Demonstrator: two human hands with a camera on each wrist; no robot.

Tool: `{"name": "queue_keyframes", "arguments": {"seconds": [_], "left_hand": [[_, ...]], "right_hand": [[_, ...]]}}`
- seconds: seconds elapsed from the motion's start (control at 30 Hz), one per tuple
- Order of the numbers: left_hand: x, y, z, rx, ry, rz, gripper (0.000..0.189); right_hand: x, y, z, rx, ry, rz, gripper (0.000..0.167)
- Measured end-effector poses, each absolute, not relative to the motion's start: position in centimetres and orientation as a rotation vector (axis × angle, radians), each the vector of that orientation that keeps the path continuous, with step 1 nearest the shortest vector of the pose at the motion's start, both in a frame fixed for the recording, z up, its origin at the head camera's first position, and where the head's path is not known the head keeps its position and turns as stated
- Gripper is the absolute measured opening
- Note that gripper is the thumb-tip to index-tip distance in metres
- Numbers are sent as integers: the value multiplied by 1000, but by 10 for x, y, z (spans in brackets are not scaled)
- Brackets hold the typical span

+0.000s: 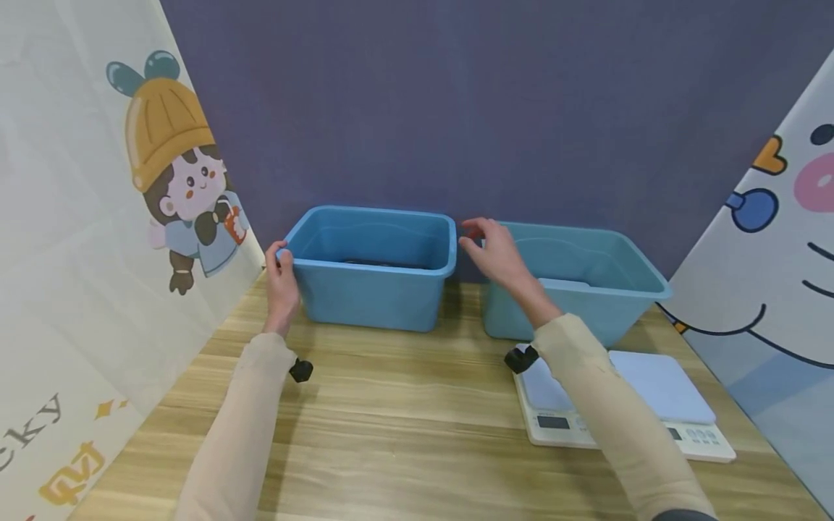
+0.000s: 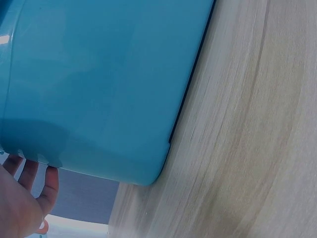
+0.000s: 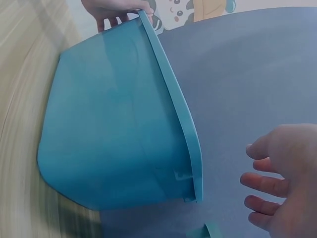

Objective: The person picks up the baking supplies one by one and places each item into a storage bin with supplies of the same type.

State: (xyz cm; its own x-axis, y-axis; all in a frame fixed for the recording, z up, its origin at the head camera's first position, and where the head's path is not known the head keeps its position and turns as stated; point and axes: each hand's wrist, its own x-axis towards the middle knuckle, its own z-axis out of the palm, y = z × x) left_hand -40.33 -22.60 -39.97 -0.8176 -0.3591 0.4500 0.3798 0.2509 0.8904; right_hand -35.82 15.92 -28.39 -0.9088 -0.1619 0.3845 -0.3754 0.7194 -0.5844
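A blue plastic bin (image 1: 365, 297) stands upright at the back of the wooden table, with something dark (image 1: 368, 263) low inside it. My left hand (image 1: 281, 284) grips its left rim; the right wrist view shows the thumb over the edge and fingers (image 3: 110, 23) against the outer side. Just off the bin's right rim, my right hand (image 1: 498, 255) is raised with loosely bent fingers and holds nothing. In the right wrist view there is a gap between those fingertips and the rim. Behind that hand is a second, greener bin (image 1: 586, 253), partly covered by it.
A light flat object (image 1: 563, 284) lies in the greener bin. Two white kitchen scales (image 1: 664, 391) sit side by side at the front right, partly under my right forearm. A dark cloth wall (image 1: 456, 108) rises behind the bins, and printed panels (image 1: 78, 181) flank the wooden table (image 1: 391, 434).
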Motion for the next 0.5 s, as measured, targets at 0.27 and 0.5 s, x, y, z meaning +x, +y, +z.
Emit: {"name": "queue_keyframes", "arguments": {"seconds": [0.27,0.5], "left_hand": [[-404,-221,-401,-41,-1958,-1603,49],[-406,-217,-403,-39,-1946,-1594,49]], "right_hand": [[-352,186,-286,390,-2605,1033,43],[-345,212,-290,383,-2574,1077,43]]}}
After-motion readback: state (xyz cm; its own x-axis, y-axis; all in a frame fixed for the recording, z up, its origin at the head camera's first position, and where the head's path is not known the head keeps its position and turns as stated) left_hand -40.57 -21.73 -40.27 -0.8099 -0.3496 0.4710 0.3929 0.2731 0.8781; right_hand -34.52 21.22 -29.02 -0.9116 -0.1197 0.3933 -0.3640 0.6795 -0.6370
